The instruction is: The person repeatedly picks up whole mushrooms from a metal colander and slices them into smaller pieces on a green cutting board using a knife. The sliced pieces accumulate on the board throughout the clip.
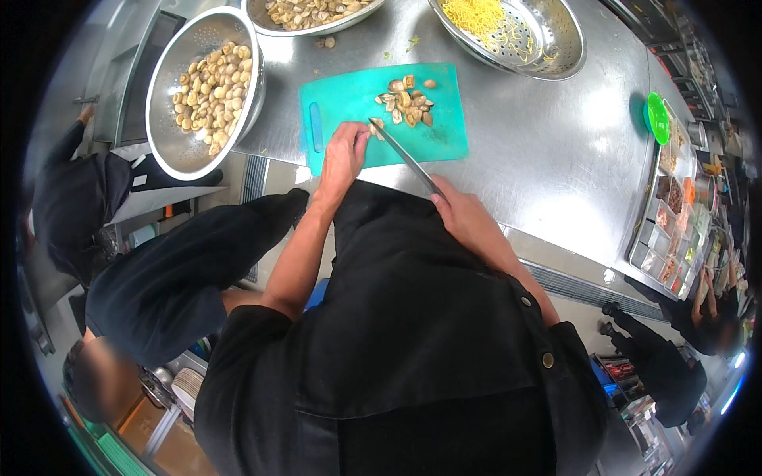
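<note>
My right hand (461,208) grips the handle of a kitchen knife (405,156), whose blade slants up and left over a green cutting board (351,98). At the blade's tip lies a piece of mushroom (376,128), and the fingers of my left hand (345,152) pinch it against the board. A small heap of cut mushrooms (409,102) rests on the board's right half. To the left, a perforated steel colander (164,119) holds many whole mushrooms (217,89). Sliced mushrooms (309,13) fill a second steel bowl (321,30) beyond the board.
A colander (550,35) with yellow noodle-like shreds (473,18) stands at the back of the steel table (524,137). On the right are a green bowl (657,119) and a tray of ingredient compartments (652,238). A person (161,285) is close on my left; others are farther off.
</note>
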Demonstrator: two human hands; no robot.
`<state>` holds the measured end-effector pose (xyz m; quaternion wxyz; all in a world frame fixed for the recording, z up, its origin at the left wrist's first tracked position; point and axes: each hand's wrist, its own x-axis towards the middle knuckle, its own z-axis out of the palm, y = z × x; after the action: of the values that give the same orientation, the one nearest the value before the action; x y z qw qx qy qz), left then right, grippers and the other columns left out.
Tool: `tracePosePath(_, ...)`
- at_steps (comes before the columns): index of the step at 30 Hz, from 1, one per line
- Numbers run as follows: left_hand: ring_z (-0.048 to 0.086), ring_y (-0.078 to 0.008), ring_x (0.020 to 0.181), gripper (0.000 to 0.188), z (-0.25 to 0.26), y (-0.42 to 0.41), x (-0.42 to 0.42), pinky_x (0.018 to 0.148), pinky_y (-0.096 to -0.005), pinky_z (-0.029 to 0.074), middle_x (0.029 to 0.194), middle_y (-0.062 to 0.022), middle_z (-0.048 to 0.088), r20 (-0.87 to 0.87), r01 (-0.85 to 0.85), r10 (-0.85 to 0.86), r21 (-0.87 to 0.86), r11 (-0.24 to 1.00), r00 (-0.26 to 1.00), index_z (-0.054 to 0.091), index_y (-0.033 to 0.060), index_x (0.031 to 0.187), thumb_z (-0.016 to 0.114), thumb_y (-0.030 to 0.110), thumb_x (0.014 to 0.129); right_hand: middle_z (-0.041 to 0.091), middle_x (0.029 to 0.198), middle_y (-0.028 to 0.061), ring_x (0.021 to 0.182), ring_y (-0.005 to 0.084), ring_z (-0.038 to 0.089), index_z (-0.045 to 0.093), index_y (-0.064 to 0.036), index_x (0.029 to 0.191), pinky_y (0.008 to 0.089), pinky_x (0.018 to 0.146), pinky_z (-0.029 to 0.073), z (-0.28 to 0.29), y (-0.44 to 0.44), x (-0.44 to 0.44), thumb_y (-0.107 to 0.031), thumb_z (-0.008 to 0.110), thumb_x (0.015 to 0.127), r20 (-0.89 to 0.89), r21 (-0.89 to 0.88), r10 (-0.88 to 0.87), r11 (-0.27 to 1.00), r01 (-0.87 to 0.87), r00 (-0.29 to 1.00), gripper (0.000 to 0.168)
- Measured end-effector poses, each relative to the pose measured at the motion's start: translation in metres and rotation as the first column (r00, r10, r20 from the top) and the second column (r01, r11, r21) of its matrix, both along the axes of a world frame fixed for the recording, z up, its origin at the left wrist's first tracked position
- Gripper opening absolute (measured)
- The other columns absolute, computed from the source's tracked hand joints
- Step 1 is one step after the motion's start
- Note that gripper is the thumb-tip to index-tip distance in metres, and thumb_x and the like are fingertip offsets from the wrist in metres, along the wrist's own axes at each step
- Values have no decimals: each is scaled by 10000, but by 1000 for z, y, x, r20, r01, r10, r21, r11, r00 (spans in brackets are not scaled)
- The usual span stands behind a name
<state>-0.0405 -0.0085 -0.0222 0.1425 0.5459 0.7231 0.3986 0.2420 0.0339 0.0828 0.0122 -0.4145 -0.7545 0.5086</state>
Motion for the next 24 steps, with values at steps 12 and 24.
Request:
tracePosePath(12, 704, -422, 950, 115, 17, 9, -6, 808, -469, 549, 1066, -210, 714, -12, 75, -76, -88, 993, 997, 717, -13, 1094, 702, 21, 986, 689, 987, 214, 879, 395, 685, 574, -66, 1449, 477, 825, 543, -16, 8, 9, -291, 518, 1142, -81, -213, -52, 977, 34, 995, 385)
tracePosePath(24, 723, -303, 837, 118, 10, 7, -6, 763, -412, 572, 1042, -187, 744, 39, 5, -2, -90, 996, 999, 750, -19, 1075, 740, 58, 985, 537, 779, 9, 539, 78, 486, 488, -98, 1522, 258, 458, 427, -42, 24, -17, -313, 442, 1173, -109, -638, -162, 768, 56, 981, 413)
